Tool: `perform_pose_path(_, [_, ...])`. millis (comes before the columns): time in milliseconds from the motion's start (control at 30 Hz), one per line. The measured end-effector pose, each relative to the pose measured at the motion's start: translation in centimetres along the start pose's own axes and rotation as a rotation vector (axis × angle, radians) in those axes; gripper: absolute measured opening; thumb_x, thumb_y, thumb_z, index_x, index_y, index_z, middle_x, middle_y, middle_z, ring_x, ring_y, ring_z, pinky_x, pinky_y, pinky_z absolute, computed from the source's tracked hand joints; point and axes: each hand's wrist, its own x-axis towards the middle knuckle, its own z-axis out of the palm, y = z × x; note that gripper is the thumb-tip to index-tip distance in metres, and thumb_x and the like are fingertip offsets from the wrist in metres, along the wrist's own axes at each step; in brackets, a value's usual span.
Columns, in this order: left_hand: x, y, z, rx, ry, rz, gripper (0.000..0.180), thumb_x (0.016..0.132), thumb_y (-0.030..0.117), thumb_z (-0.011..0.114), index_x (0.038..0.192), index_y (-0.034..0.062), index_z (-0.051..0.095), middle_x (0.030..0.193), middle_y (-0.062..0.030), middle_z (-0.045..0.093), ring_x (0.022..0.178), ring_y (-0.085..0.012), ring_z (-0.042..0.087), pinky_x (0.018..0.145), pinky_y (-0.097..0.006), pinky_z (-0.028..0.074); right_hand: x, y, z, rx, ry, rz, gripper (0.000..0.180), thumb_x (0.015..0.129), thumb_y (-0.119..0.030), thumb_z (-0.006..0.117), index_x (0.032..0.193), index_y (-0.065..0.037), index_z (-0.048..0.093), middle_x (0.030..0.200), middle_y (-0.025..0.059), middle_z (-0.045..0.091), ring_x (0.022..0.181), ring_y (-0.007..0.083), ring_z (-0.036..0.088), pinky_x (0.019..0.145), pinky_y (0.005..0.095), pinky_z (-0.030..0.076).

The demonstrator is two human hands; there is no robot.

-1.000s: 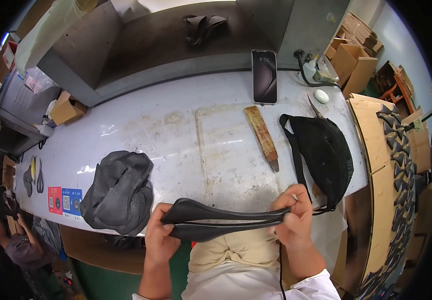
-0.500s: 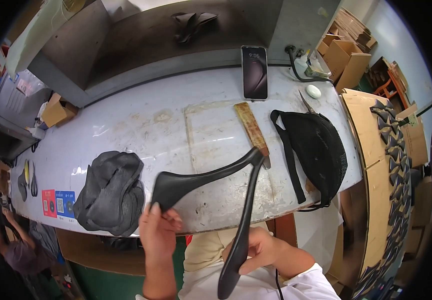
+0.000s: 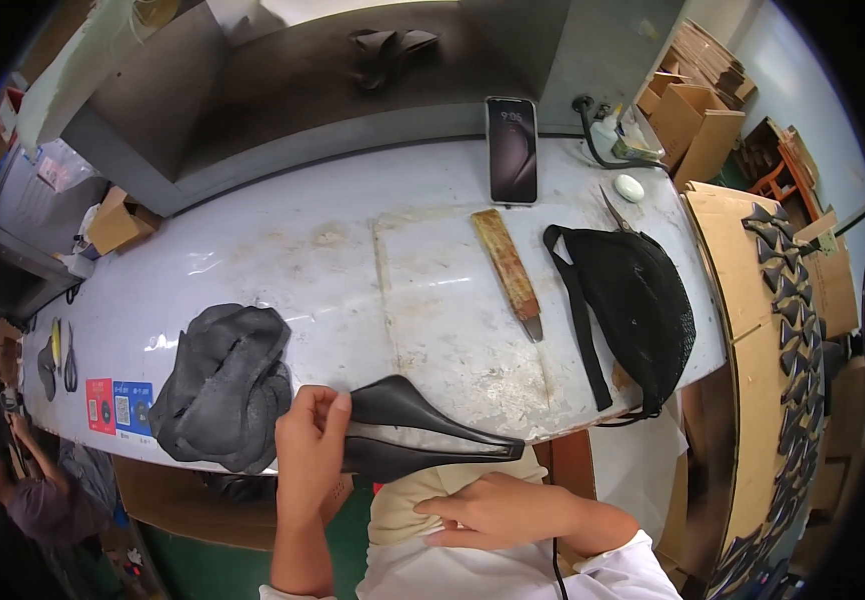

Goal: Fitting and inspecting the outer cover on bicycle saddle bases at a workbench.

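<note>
Head view shows the left hand (image 3: 310,445) with its fingers (image 3: 338,405) clasped over a black curved leather piece (image 3: 418,437) at the near edge of the white bench (image 3: 353,260). The right hand (image 3: 498,510) lies flat and loose on the person's lap, gripping nothing. Just beside the left hand sits a pile of black leather pieces (image 3: 223,385). Farther right are a wooden-handled tool (image 3: 506,268) and a black mesh bag (image 3: 638,300).

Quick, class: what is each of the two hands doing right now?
Left hand: closed on the black leather piece at the table edge.
Right hand: holds nothing, resting flat on the lap.
</note>
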Motion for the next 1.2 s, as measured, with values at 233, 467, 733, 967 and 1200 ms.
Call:
perform_pose_path(233, [3.3,2.7,-4.7,0.788,0.456,0.647,0.015,0.082,0.012,0.073,0.089,0.0035,0.063,0.084,-0.0121,0.061,0.077,-0.0296,0.061,0.064,-0.040,0.049,0.2,-1.3,-1.1,-0.104,0.084,-0.037,0.038,0.093,-0.028,0.065,0.121,-0.003,0.059,0.075,0.0109,0.067,0.066,0.0292,0.066,0.056,0.0358,0.051])
perform_pose_path(467, [8.1,4.1,-6.7,1.393,0.269,0.829,0.021,0.071,0.018,0.078,0.080,0.0043,0.064,0.083,-0.0088,0.064,0.081,-0.0274,0.061,0.075,-0.038,0.046,1.1,-2.6,-1.2,-0.209,0.307,-0.179,0.033,0.084,-0.019,0.073,0.112,-0.004,0.063,0.081,0.0092,0.064,0.075,0.0265,0.065,0.065,0.0360,0.051])
perform_pose_path(733, [9.3,3.0,-7.9,1.555,0.141,0.972,0.002,0.066,0.007,0.063,0.065,0.0059,0.063,0.074,-0.0090,0.062,0.078,-0.0243,0.061,0.070,-0.036,0.045,0.3,-1.1,-3.3,-0.671,0.407,-0.002,0.033,0.071,-0.014,0.076,0.098,-0.001,0.063,0.119,0.0204,0.056,0.122,0.0397,0.050,0.104,0.0507,0.040])
perform_pose_path(967, [8.2,3.7,-8.6,1.321,0.340,0.981,0.005,0.070,0.003,0.065,0.069,0.0045,0.061,0.070,-0.0087,0.057,0.074,-0.0261,0.059,0.068,-0.037,0.045,0.7,0.2,-4.8,-0.782,0.439,-0.004,0.025,0.071,-0.008,0.069,0.093,0.002,0.062,0.123,0.0218,0.055,0.122,0.0399,0.050,0.104,0.0519,0.040])
perform_pose_path(1200, [6.1,2.6,-10.6,0.749,0.435,0.749,0.004,0.082,0.001,0.067,0.084,0.0001,0.064,0.075,-0.0118,0.058,0.073,-0.0311,0.056,0.066,-0.039,0.045,3.5,-3.0,-6.0,-0.593,0.453,-0.162,0.025,0.080,-0.015,0.071,0.099,-0.001,0.062,0.117,0.0190,0.056,0.112,0.0378,0.055,0.095,0.0469,0.046])
